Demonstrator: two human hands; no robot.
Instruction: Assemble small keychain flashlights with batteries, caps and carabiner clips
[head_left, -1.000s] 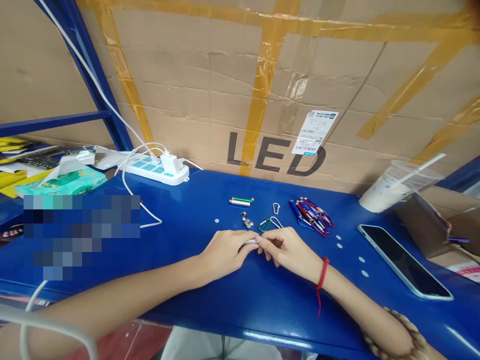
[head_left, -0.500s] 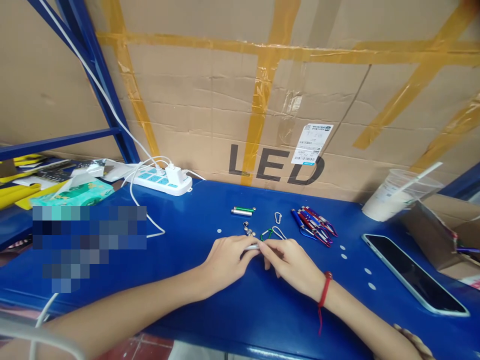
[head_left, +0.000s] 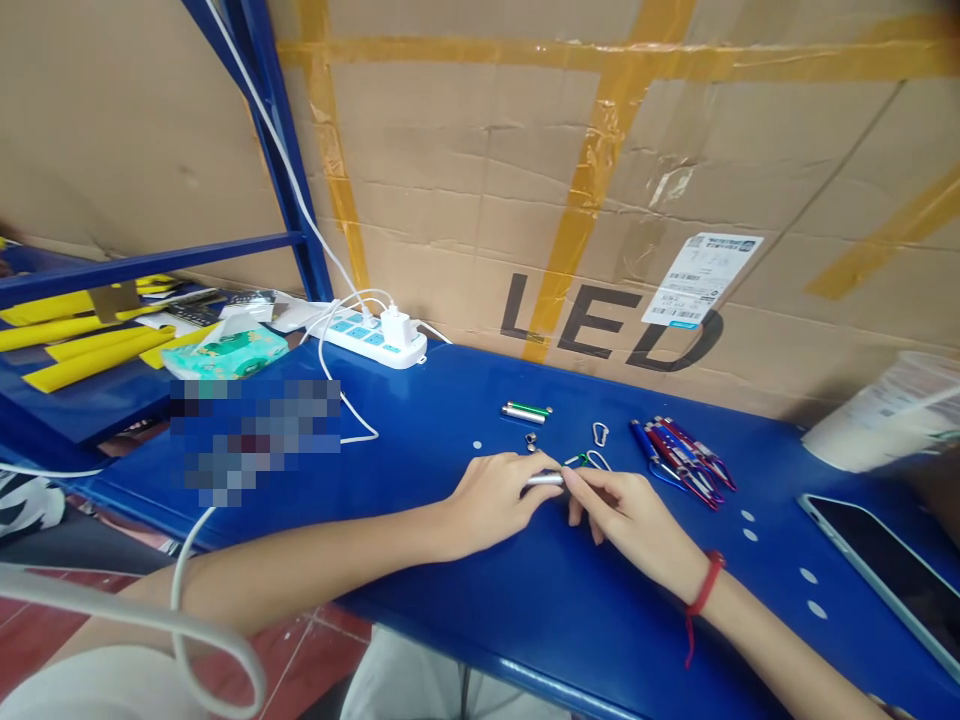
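My left hand is closed around a small silver metal tube just above the blue table. The thumb and fingers of my right hand pinch the tube's right end; whether they also hold a small part there is hidden. Just beyond my fingers lie a green carabiner and a silver carabiner, both partly covered. Small metal pieces sit beside them. Farther back are a silver tube, a green tube and another silver carabiner.
Several red and blue tubes with carabiners are piled to the right. A phone and a plastic cup stand farther right. Back left lies a white power strip with cables, near a green packet. A cardboard wall rises behind.
The view has turned to the left, so the things on the table appear farther right. Both hands stay together on the silver tube, and more of the tube shows now.
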